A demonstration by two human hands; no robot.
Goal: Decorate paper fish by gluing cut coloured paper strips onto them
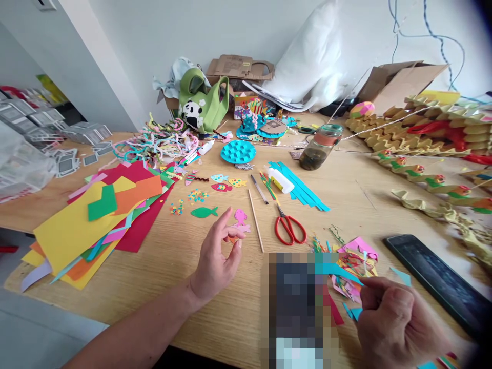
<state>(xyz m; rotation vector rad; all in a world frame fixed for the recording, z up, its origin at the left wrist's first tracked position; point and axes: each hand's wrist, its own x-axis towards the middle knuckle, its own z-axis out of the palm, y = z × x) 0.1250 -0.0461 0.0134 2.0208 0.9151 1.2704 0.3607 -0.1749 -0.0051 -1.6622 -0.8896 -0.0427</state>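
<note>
My left hand (pixel 217 259) hovers over the wooden table (pixel 172 266), thumb and fingers pinching a small orange paper piece just below a pink paper fish (pixel 240 218). My right hand (pixel 395 320) at the lower right is closed on a strip of turquoise paper (pixel 338 270) that points left over a heap of paper scraps (pixel 355 269). Red-handled scissors (pixel 289 227) and a thin wooden stick (pixel 255 220) lie between the hands. A green paper fish (pixel 204 212) lies left of the pink one.
Coloured paper sheets (pixel 96 220) are stacked at the left. A glue bottle (pixel 280 180), turquoise strips (pixel 303 189), a blue paper plate (pixel 238 151), a jar (pixel 321 147), a green bag (pixel 202 102) and a dark tablet (pixel 438 279) surround the work spot. Paper garlands (pixel 426 133) fill the right.
</note>
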